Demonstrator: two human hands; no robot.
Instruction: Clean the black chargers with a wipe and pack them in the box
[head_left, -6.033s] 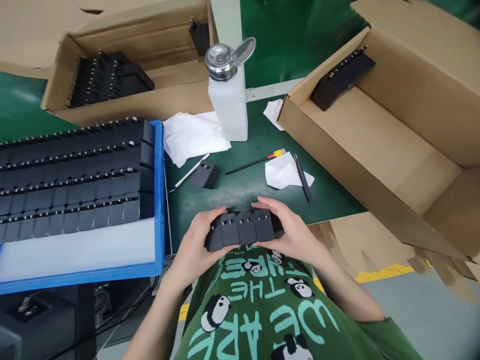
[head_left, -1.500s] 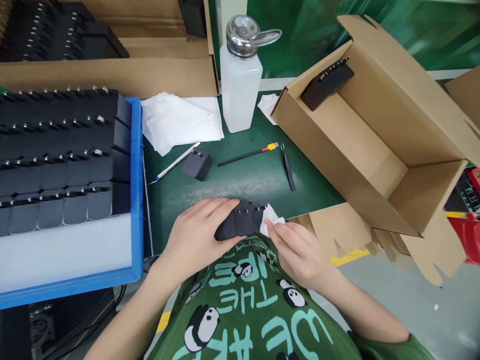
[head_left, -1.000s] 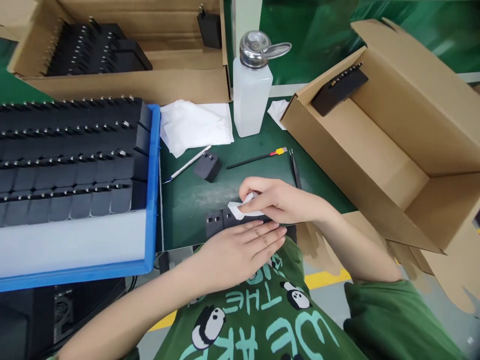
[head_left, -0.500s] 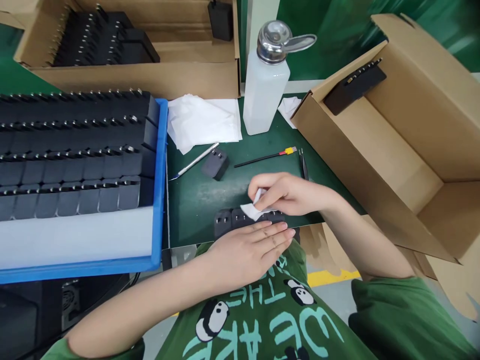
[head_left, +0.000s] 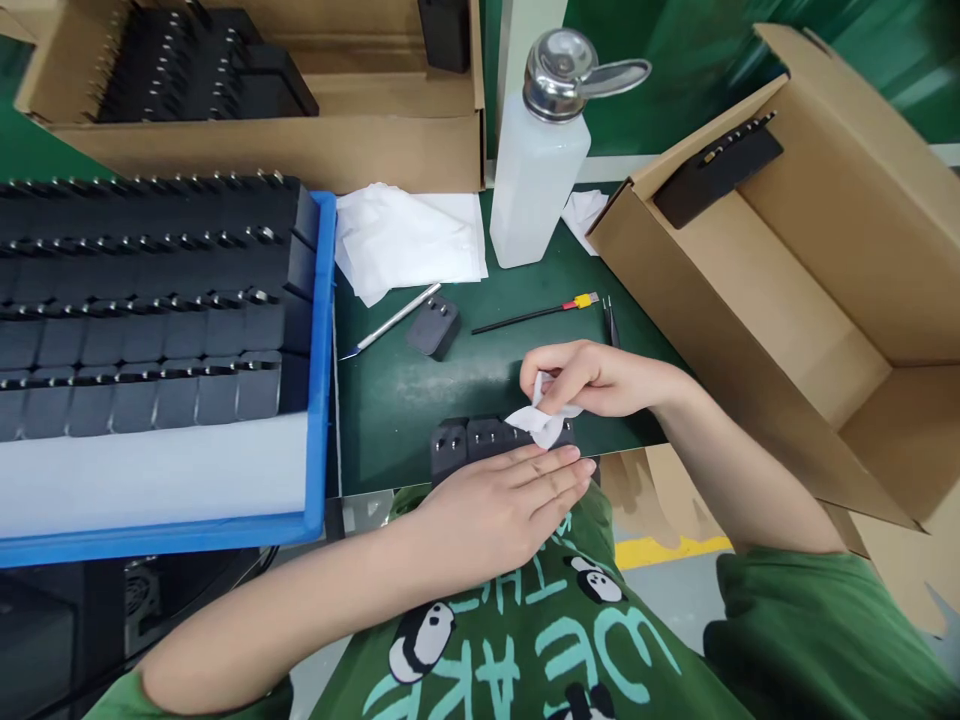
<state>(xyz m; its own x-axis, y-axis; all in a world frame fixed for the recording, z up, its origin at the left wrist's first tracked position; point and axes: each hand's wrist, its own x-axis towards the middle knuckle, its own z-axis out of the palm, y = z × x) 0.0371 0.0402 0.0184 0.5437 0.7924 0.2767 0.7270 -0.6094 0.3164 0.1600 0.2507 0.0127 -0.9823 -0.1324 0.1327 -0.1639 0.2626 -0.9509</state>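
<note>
Left hand (head_left: 502, 500) lies flat, fingers stretched out and together, pressing along the near side of a row of black chargers (head_left: 480, 443) that sits at the table's near edge. Right hand (head_left: 592, 380) is just beyond it, fingers pinched shut on a crumpled white wipe (head_left: 541, 420), and the wipe touches the top of the row at its right end. Two chargers at the left end of the row show bare, prong side up.

Beyond the right hand, a thin black stick with a yellow and red tip (head_left: 534, 313) lies on the green mat (head_left: 390, 400), black tweezers (head_left: 611, 320) just to its right. A single loose charger (head_left: 433, 327) sits beyond the left hand, a pen-like knife (head_left: 390, 322) beside it. Farther out stands a white dispenser bottle (head_left: 536, 170) with a metal top, a stack of white cloths (head_left: 409, 240) to its left.

Well left of the left hand, a blue tray (head_left: 319, 360) carries rows of black chargers. Right of the right hand, an open cardboard box (head_left: 787, 300) holds one dark row at its far end. Another carton (head_left: 262, 150) sits at the far left
</note>
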